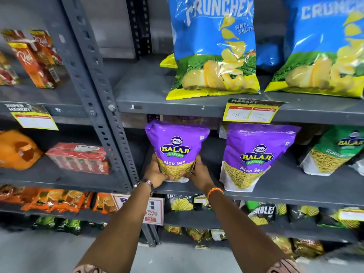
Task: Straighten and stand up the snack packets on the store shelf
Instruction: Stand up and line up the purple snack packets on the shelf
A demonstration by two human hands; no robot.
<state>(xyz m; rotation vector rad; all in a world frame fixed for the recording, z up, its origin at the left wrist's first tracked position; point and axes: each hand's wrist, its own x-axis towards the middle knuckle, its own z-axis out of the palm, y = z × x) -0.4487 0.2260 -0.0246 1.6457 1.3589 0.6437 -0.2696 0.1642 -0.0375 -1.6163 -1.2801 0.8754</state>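
Packet in hand: purple Aloo Sev packet (176, 149), upright, base on the grey shelf (285, 186), just right of the slotted upright post (102, 107).
Left hand (155, 174): grip closed on the packet's lower left side, fingers curled under the bottom edge; watch (146, 184) on the wrist.
Right hand (199, 173): grip closed on the packet's lower right side, thumb at the front; orange band (214, 192) on the wrist.
Second purple packet (254, 156): right of the held packet, apart from it, standing with a lean to the right.
Green packet (334, 150): further right of the held packet, tilted back, partly cut off by the frame edge.
Above the held packet: price tag (251, 112) on the shelf lip, up and to the right; two blue Crunchex bags (213, 48) stand on the shelf over it.
Left of the post: red pack (78, 157) lying flat, orange bag (16, 149) beside it.
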